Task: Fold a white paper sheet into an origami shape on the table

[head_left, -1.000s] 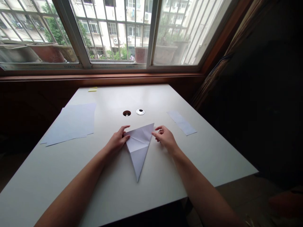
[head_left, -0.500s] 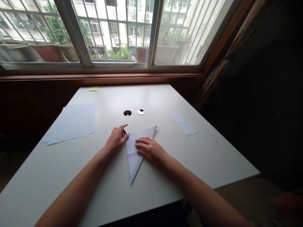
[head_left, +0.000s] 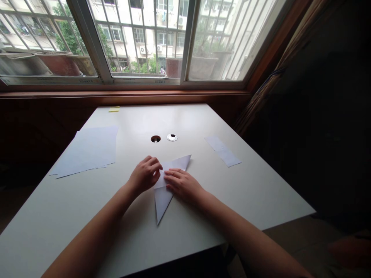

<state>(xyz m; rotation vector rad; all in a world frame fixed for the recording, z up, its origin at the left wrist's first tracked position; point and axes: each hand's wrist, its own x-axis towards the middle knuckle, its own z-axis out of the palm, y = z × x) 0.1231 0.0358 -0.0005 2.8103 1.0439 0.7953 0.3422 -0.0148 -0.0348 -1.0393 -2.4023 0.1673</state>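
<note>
A white sheet folded into a long pointed triangle (head_left: 162, 199) lies on the white table (head_left: 203, 216), its tip toward me. My left hand (head_left: 145, 173) rests on the paper's upper left part with its fingers curled, fingertips pressing down. My right hand (head_left: 182, 184) lies flat on the right side of the paper, fingers stretched out toward the left hand. The two hands almost touch over the fold. The paper's far right corner (head_left: 185, 159) sticks out beyond my right hand.
A stack of white sheets (head_left: 87, 150) lies at the left. A narrow paper strip (head_left: 223, 150) lies at the right. A round cable hole (head_left: 155, 138) and its cap (head_left: 172, 137) sit mid-table. A yellow note (head_left: 113, 109) lies near the window. The table's right edge drops to dark floor.
My right hand went from the paper's right corner onto the paper and now lies flat. My left hand curled and slid onto the paper. The triangle's tip swung slightly left.
</note>
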